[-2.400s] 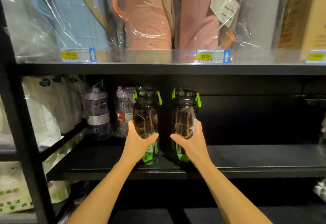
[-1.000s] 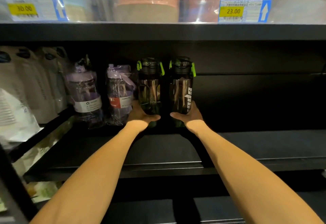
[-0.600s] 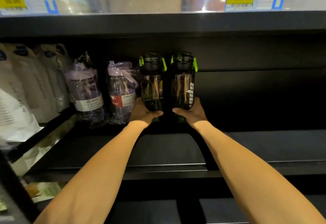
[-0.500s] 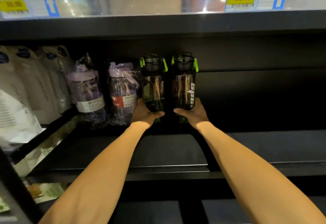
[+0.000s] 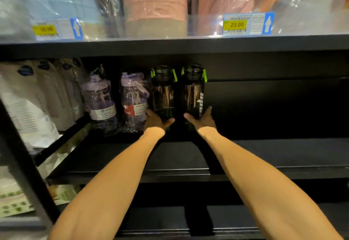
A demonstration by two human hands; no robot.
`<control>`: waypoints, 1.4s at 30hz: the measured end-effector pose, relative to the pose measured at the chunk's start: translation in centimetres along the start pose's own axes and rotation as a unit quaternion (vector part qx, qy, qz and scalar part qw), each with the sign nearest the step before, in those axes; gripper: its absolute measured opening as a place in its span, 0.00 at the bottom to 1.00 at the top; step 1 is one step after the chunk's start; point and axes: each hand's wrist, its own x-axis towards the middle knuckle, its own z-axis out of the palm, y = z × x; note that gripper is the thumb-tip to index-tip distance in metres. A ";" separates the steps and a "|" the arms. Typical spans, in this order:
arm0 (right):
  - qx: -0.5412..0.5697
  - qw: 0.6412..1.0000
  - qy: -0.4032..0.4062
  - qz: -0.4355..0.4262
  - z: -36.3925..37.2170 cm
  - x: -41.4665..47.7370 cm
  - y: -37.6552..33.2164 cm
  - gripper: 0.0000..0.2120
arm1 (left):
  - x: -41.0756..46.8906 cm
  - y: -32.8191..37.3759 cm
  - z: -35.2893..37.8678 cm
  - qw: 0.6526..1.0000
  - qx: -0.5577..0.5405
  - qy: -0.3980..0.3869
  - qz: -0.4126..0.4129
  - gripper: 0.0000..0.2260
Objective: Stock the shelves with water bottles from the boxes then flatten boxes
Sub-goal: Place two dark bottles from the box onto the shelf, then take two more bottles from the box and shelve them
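Fingers [image 5: 209, 109] of the right hand [image 5: 201, 120] curl round the right bottle [image 5: 194, 92] near its base; the left hand [image 5: 155, 121] grips the left bottle [image 5: 163, 92] likewise. Both stand upright, deep on the shelf [image 5: 264, 151]. This looks like placing; next, let go without tipping them.

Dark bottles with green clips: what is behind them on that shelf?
Only the shelf's black back panel shows behind the dark bottles; the space directly behind them is hidden.

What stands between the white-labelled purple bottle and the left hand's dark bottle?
In the head view, one wrapped, red-labelled purple bottle stands between the white-labelled purple bottle and the left hand's dark bottle.
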 end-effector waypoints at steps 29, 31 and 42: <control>-0.433 0.823 0.001 -0.368 -3.7 -23.6 1.5 0.34 | -29.9 -0.6 -9.0 0.903 0.427 0.016 0.052 0.30; -0.425 0.819 -0.012 -0.386 -2.0 -25.9 2.3 0.34 | -32.4 -2.5 -9.7 0.905 0.424 0.018 0.029 0.30; -0.400 0.823 -0.034 -0.401 8.5 -35.1 9.9 0.28 | -40.3 -17.9 -10.3 0.914 0.402 -0.028 -0.053 0.27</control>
